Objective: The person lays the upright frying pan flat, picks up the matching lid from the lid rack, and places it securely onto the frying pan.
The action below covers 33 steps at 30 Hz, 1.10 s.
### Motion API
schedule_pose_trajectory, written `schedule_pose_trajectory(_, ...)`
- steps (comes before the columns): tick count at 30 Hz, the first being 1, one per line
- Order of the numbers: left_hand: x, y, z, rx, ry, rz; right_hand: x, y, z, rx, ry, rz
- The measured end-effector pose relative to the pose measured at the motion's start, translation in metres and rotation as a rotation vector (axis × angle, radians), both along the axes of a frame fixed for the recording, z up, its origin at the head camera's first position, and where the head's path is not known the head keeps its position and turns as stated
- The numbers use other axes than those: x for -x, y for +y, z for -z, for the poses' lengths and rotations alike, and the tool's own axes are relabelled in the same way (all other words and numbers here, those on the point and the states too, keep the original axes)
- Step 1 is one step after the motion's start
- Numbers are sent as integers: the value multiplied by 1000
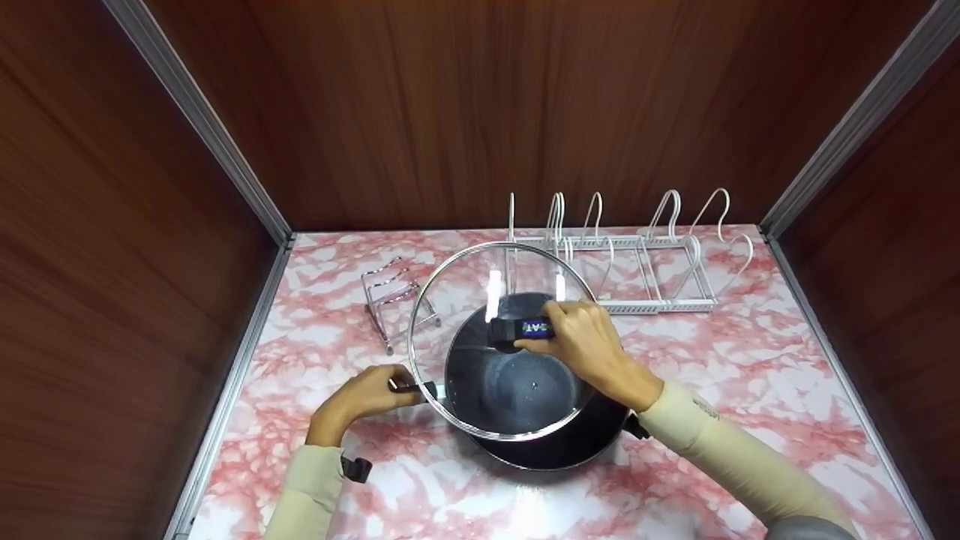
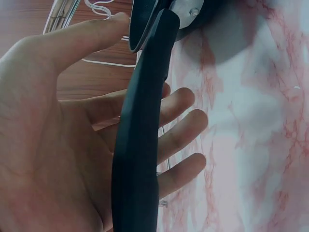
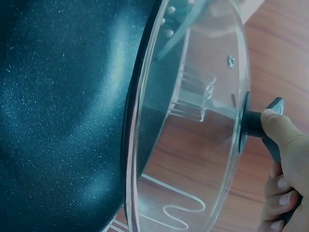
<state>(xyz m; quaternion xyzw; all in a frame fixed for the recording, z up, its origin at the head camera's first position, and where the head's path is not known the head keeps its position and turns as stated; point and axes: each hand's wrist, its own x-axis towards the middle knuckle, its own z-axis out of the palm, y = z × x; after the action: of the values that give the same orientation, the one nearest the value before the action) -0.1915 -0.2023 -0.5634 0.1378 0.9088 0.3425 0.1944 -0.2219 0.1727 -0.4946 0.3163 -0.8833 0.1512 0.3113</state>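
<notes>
In the head view a dark frying pan [image 1: 559, 452] sits at the middle of the table, its speckled inside filling the left of the right wrist view. My right hand [image 1: 586, 339] grips the black knob [image 1: 510, 330] of a clear glass lid [image 1: 459, 311] with a metal rim. The lid overlaps most of the pan; in the right wrist view its rim is right at the pan's edge. My left hand [image 2: 63, 116] is around the pan's black handle [image 2: 140, 130], fingers loosely extended behind it and the thumb out straight, off the handle.
Behind the pan to the right stands a white wire rack [image 1: 637, 307] with several upright loops. A small chrome rack [image 1: 380, 319] stands at the left. The pink-and-white marbled table [image 1: 300, 315] is enclosed by brown wood-grain panels [image 1: 450, 112] at the back and both sides.
</notes>
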Motion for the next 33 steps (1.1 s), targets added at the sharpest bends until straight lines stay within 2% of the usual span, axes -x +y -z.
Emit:
schedule_pose_trajectory(5, -2, 0, 2, 16, -11, 14, -3, 5, 4, 11, -39, -1)
schedule_pose_trajectory(13, -2, 2, 3, 64, 0, 20, -8, 11, 8, -2, -22, 31)
schedule_pose_trajectory(19, -2, 6, 7, 130, 59, 20, -10, 15, 9, -9, -28, 56)
schedule_pose_trajectory(26, -6, 11, 12, 213, 144, -27, -14, 20, 11, -21, -77, 58)
schedule_pose_trajectory(33, -7, 13, 16, 252, 198, -34, -18, 22, 14, -40, -51, 65)
